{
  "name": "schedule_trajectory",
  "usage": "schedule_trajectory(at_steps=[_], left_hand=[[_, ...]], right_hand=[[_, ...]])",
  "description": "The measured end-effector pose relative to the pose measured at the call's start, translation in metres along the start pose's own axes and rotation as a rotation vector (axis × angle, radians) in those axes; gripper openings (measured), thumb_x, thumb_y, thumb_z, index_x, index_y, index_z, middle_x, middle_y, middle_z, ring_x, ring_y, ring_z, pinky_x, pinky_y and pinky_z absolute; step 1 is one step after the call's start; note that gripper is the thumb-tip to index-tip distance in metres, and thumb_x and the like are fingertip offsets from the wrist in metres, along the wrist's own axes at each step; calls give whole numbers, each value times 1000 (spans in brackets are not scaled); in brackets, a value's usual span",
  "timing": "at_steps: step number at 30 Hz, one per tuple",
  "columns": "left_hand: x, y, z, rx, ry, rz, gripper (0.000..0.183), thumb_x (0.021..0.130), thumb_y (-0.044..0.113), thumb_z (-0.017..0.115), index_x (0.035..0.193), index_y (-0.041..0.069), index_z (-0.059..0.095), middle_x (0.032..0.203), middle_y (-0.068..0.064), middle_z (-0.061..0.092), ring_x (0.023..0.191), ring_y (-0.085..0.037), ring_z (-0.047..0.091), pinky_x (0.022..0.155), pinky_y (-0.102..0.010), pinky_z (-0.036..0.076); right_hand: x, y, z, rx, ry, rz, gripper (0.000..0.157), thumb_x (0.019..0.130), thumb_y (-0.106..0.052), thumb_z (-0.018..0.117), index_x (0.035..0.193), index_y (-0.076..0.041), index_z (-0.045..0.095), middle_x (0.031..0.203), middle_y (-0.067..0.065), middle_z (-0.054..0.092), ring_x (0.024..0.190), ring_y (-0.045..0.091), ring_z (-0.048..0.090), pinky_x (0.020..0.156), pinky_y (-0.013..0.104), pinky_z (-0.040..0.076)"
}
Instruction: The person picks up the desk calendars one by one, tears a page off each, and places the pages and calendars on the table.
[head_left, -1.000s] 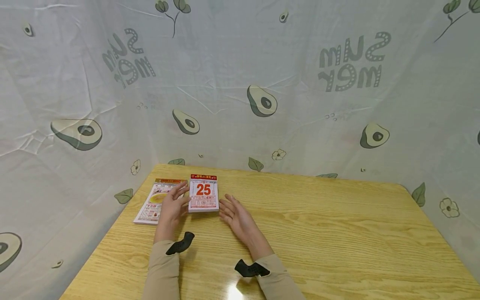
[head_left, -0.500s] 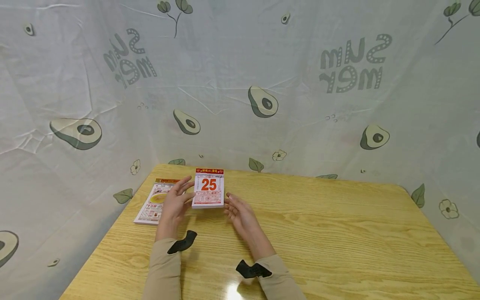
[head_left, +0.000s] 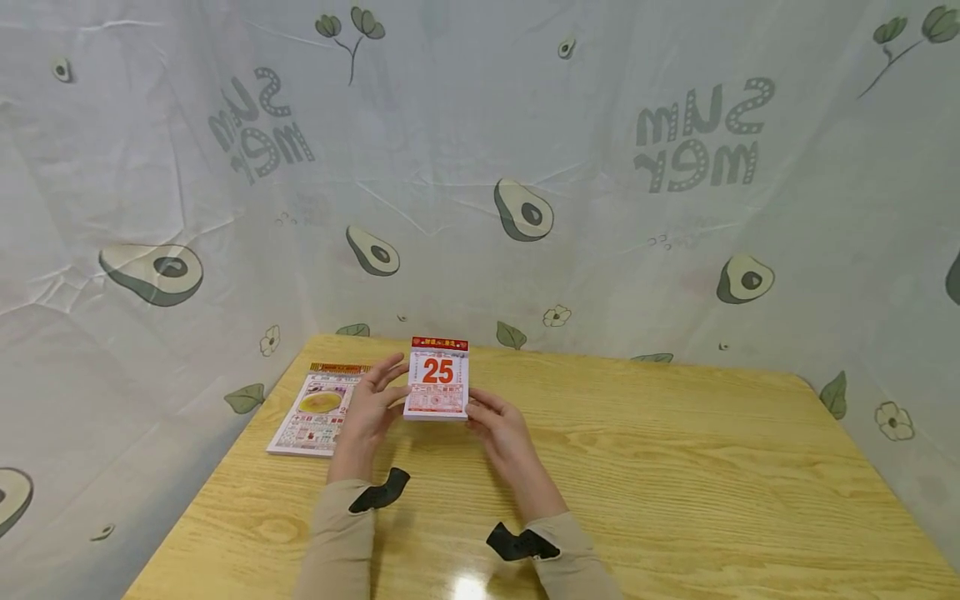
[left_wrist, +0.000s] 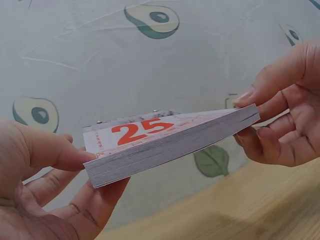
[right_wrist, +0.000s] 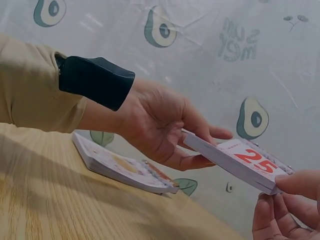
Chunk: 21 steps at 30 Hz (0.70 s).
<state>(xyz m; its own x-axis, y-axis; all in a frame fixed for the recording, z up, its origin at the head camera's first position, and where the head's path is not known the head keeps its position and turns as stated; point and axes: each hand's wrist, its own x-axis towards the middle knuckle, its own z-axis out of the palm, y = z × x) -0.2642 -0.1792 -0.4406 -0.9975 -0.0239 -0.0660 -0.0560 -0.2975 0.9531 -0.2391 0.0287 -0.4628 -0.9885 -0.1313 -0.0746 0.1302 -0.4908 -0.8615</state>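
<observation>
Between both hands a thick tear-off calendar [head_left: 438, 379] is held up off the table, its page showing a large red 25 under a red header strip. My left hand [head_left: 369, 410] grips its left edge, thumb on top and fingers beneath, as the left wrist view shows. At the opposite edge my right hand [head_left: 504, 433] pinches the lower right corner, thumb above and curled fingers below. The block of pages [left_wrist: 170, 147] tilts, its bottom edge toward me. Behind my left hand a second, larger calendar [head_left: 306, 417] lies on the table, partly covered by that hand.
The wooden table [head_left: 675, 467] extends to the right and toward me. A pale curtain [head_left: 600, 275] with avocado prints hangs behind its back edge and along both sides. Black wrist straps [head_left: 522, 542] sit over the beige sleeves.
The calendar has risen from near the table and moved right, along with my left hand. My right hand, beside its edge earlier, now pinches the lower right corner.
</observation>
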Motion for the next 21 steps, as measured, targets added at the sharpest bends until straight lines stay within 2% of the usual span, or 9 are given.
schedule_trajectory(at_steps=[10,15,21], left_hand=[[0,-10,28,-18,-20,26,57,92,-10,54,145,9,43,133,-5,51,81,-11,63,71,-27,52],[-3,-17,45,-35,-30,28,58,90,-10,56,144,6,43,138,-11,50,86,-12,63,71,-28,52],[-7,-24,68,-21,-60,29,56,89,-9,58,142,7,47,141,-14,49,93,-15,62,75,-33,51]], right_hand=[[-10,-14,-17,-36,71,-32,43,90,6,60,131,12,51,91,-1,58,81,9,57,75,23,52],[-15,-21,-31,-46,127,-48,42,89,6,61,130,10,53,91,-1,57,84,10,57,75,23,52],[-25,-31,-49,-46,176,-67,41,87,7,60,128,9,54,90,0,57,82,10,56,73,23,52]])
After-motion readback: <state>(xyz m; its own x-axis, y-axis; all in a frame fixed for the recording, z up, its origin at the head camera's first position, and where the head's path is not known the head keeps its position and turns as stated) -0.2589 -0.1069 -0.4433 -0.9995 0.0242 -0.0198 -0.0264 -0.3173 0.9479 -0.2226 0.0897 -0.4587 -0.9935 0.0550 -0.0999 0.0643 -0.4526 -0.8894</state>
